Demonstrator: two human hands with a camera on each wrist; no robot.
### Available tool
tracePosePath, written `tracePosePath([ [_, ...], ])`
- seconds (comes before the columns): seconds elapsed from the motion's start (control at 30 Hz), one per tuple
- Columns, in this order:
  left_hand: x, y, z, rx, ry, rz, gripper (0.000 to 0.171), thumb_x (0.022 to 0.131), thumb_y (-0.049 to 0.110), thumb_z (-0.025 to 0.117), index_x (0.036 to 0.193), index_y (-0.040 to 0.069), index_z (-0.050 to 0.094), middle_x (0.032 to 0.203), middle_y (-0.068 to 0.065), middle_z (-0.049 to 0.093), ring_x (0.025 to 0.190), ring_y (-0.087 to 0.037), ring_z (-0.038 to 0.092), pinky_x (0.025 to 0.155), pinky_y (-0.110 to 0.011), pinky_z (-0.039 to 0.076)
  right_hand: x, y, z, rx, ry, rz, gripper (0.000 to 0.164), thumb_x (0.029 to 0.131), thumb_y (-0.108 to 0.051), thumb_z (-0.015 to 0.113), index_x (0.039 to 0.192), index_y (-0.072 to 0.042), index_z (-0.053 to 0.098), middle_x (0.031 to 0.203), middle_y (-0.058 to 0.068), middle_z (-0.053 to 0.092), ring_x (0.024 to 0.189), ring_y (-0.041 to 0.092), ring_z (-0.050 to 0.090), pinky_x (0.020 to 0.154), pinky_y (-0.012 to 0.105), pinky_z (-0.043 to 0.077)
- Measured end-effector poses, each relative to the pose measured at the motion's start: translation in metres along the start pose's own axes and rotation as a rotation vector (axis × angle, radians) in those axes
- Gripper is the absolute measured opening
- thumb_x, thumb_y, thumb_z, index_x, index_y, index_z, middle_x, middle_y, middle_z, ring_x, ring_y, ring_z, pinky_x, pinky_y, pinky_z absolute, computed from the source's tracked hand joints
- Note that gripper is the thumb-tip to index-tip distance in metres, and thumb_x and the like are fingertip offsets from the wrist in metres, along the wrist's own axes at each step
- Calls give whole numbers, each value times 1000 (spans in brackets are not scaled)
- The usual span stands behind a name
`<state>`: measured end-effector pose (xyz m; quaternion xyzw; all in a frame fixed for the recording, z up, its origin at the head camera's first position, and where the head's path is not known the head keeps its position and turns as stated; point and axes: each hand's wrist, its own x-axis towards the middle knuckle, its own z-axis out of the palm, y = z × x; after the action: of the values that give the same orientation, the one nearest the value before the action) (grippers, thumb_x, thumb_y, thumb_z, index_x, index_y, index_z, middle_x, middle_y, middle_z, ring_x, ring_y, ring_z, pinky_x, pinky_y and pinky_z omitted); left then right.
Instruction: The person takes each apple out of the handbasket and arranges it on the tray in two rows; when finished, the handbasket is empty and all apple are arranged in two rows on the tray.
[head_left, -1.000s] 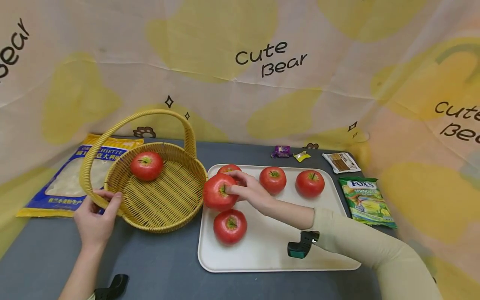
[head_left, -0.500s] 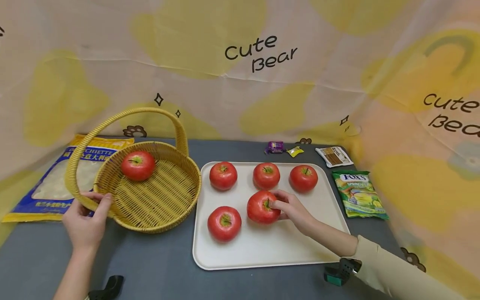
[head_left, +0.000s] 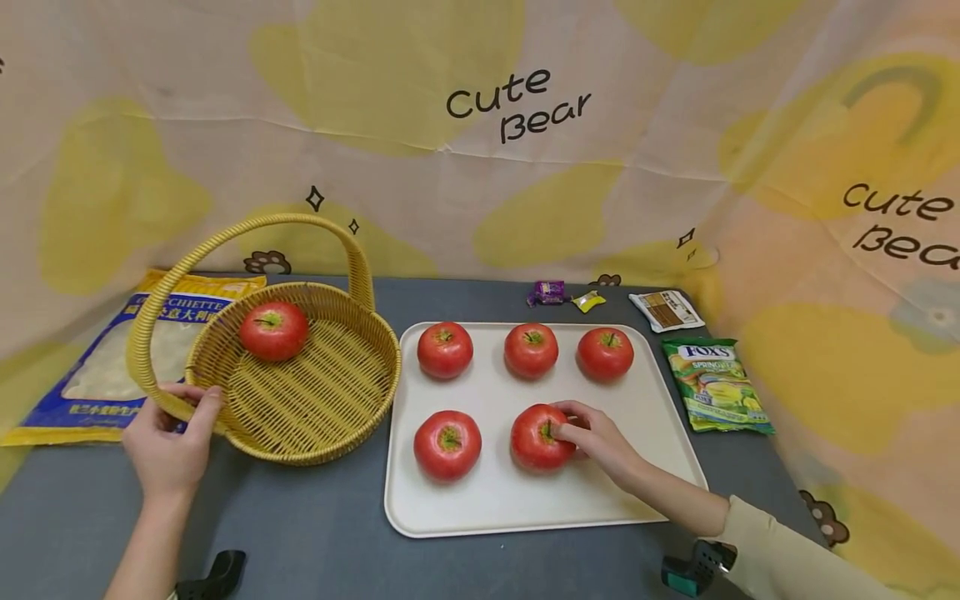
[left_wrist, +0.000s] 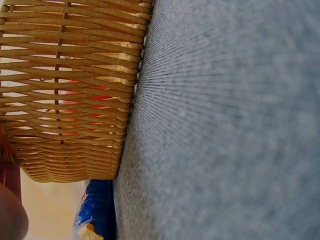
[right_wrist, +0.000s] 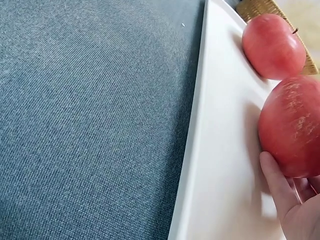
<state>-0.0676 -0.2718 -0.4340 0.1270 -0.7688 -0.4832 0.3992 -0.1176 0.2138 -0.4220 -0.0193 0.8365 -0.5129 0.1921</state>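
At left, the left hand (head_left: 168,442) has its grip closed round the low end of the handle (head_left: 137,346) of the yellow basket (head_left: 330,383); a tug there might tip it, rolling the inside apple (head_left: 274,332). To the right lies the white tray (head_left: 450,518), with the near-left apple (head_left: 447,447) resting on it. Farther right, the right hand (head_left: 606,446) holds the held apple (head_left: 534,440) — grip curled about its right side; whether it touches the tray, I cannot tell. Loosening too soon could let that smooth fruit roll — sweeping left might knock its neighbour.
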Motion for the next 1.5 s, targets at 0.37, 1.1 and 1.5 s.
tracePosePath([
  [0.37, 1, 2, 1, 4, 2, 28, 15, 80, 4, 72, 82, -7, 63, 68, 22, 56, 54, 3, 45, 51, -12, 34, 1, 7, 0, 52, 10, 21, 47, 87, -23, 58, 128, -2, 56, 119, 11, 57, 103, 24, 51, 73, 34, 53],
  [1.1, 1, 1, 1, 3, -13, 36, 16, 81, 4, 72, 86, -9, 62, 71, 22, 57, 57, 3, 47, 54, -12, 35, 4, 6, -1, 3, 65, -41, 41, 90, -26, 59, 125, -6, 57, 117, 12, 58, 103, 25, 52, 71, 33, 52],
  [1.5, 1, 6, -2, 24, -63, -80, 12, 81, 5, 74, 88, 1, 65, 74, 18, 59, 62, -1, 52, 54, -12, 38, 12, -9, -16, -267, 189, -276, 16, 91, -21, 66, 104, -13, 69, 98, 0, 66, 93, 20, 56, 73, 31, 51],
])
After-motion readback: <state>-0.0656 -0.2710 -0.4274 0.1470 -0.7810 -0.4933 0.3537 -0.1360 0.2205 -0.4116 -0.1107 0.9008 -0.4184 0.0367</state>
